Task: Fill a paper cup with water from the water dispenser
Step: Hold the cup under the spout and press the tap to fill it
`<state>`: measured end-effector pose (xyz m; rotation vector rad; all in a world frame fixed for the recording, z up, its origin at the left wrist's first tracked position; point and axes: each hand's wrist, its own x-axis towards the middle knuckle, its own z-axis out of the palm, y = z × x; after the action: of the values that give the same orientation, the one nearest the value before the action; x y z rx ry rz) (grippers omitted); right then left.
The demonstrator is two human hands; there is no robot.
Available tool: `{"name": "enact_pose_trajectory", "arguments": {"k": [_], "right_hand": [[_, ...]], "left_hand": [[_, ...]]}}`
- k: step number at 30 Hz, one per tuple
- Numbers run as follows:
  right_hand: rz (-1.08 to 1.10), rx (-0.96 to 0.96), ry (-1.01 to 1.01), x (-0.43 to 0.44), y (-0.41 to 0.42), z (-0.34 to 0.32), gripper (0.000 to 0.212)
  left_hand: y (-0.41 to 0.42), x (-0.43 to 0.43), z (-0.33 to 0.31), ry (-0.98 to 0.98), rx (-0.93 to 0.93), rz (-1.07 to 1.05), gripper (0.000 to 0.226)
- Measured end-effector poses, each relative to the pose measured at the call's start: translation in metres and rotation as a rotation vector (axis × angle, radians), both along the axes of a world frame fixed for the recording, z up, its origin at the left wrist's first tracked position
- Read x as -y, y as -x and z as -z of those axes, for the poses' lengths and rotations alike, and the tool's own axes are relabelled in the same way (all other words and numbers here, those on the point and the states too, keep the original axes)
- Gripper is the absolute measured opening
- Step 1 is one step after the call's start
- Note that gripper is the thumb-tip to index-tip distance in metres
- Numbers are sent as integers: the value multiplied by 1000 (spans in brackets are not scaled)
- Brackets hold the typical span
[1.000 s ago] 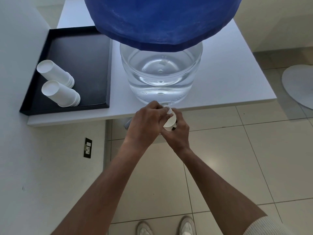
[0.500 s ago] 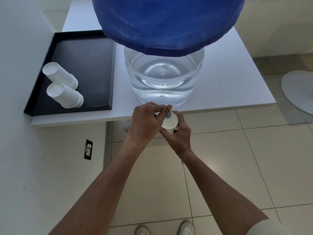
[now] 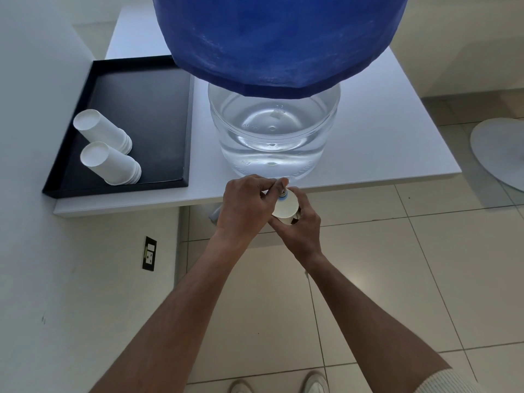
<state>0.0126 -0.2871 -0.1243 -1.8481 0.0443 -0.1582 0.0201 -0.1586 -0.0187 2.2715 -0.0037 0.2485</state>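
Fingers (image 3: 279,185) of the left hand (image 3: 243,207) now pinch the dispenser tap (image 3: 282,191) — paper cup (image 3: 285,207), gripped by the right hand (image 3: 300,231), stays just under them.

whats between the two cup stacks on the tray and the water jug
In the head view, only bare black tray floor, its right rim, then a strip of white table separate the cup stacks from the water jug. Nothing stands there.
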Motion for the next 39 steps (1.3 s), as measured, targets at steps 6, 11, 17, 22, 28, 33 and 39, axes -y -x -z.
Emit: {"name": "enact_pose_trajectory", "arguments": {"k": [6, 11, 17, 22, 28, 33, 39], "right_hand": [[7, -7, -1, 0, -1, 0, 66], [0, -6, -13, 1, -1, 1, 65], [-6, 1, -8, 2, 0, 0, 66], [-7, 5, -10, 2, 0, 0, 64], [-2, 21, -2, 2, 0, -1, 63], [-4, 2, -27, 3, -1, -1, 62], [-11, -5, -28, 3, -1, 0, 63]], "left_hand": [[2, 2, -2, -9, 7, 9, 26], [2, 2, -2, -6, -1, 8, 27], [3, 3, -4, 1, -29, 10, 28], [2, 4, -4, -5, -27, 4, 28], [2, 4, -3, -19, 12, 7, 26], [2, 4, -4, -25, 19, 4, 27], [3, 4, -4, -13, 11, -2, 28]]}}
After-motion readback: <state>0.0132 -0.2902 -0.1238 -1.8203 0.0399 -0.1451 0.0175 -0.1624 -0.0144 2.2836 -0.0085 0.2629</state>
